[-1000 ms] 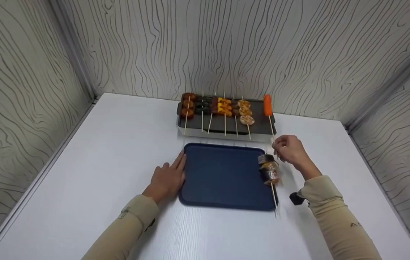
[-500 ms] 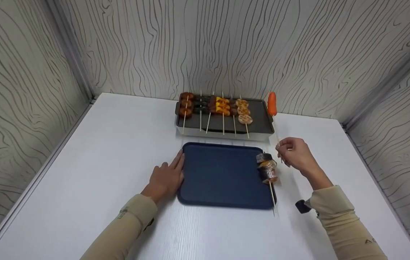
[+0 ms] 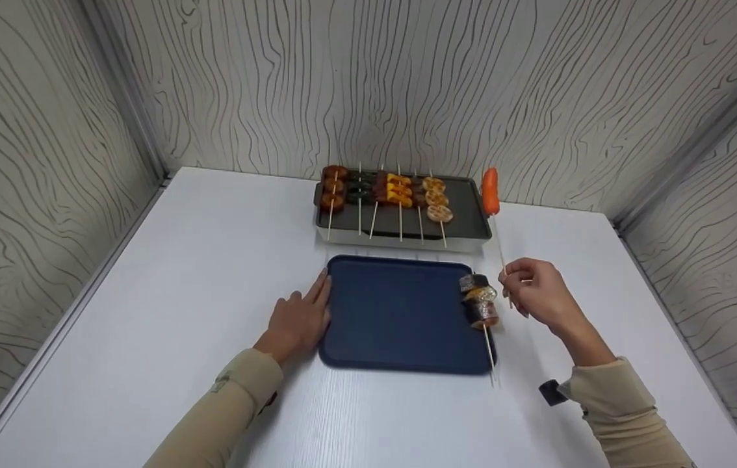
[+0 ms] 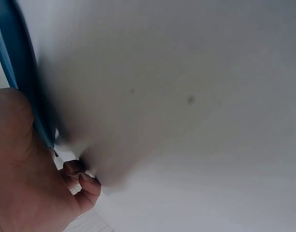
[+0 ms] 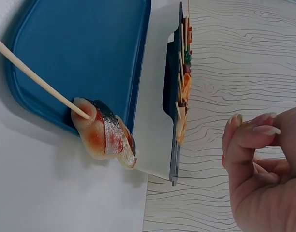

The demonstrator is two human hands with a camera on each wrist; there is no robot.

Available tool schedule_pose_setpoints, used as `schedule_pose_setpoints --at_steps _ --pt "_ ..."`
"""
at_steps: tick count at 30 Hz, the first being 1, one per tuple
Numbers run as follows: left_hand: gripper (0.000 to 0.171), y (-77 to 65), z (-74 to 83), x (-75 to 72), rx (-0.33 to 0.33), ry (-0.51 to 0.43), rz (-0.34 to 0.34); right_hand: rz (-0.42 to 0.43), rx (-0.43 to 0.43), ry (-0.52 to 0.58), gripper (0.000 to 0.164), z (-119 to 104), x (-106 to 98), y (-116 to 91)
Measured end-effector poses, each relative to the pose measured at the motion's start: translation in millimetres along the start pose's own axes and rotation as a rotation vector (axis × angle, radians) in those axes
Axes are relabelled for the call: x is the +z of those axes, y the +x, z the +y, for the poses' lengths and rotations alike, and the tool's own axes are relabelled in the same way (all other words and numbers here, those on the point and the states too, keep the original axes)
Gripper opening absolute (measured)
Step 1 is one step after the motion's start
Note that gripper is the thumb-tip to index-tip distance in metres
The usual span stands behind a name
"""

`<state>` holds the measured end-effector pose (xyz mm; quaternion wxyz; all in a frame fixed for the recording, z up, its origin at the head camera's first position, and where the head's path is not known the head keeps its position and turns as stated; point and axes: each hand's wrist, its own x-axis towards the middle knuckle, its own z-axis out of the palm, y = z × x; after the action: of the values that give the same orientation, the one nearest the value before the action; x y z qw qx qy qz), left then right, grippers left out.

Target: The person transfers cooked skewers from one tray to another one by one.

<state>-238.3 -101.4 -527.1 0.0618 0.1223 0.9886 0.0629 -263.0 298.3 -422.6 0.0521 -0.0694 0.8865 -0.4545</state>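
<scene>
My right hand (image 3: 541,292) pinches the lower part of the wooden stick of an orange-red sausage skewer (image 3: 490,192). The sausage is at the right end of the grill, past its edge in the head view. My left hand (image 3: 297,322) rests against the left edge of a dark blue tray (image 3: 401,312), fingers extended. A skewer of fish pieces (image 3: 480,309) lies along the tray's right edge, its stick pointing toward me. In the right wrist view the fish skewer (image 5: 107,133) overhangs the tray's rim, while the sausage is not visible there.
Behind the tray stands a grill (image 3: 465,221) with a dark plate, bearing several skewers: brown rounds (image 3: 333,187), dark green pieces, yellow pieces (image 3: 399,190) and lotus root slices (image 3: 437,198). Patterned walls enclose the white table (image 3: 225,260) at the back and sides.
My right hand has moved right and toward me with the sausage skewer, whose sausage has shifted from over the grill plate to past its right edge. The left hand stays at the tray.
</scene>
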Motion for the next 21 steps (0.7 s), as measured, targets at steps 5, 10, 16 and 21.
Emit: schedule_pose_setpoints --at_steps 5,10,16,21 --pt "0.059 0.3 -0.3 0.7 0.003 -0.007 0.006 -0.001 0.007 -0.011 0.021 -2 1 -13" --pt "0.059 -1.0 -0.6 0.2 0.009 -0.015 0.008 -0.001 0.013 -0.016 0.018 -1 4 -26" --pt "0.058 -1.5 0.2 -0.5 0.014 -0.012 0.01 -0.01 0.028 -0.018 0.016 2 10 -43" --pt "0.059 -0.5 -0.6 -0.4 0.017 0.003 -0.017 -0.026 0.035 -0.01 0.014 3 18 -57"
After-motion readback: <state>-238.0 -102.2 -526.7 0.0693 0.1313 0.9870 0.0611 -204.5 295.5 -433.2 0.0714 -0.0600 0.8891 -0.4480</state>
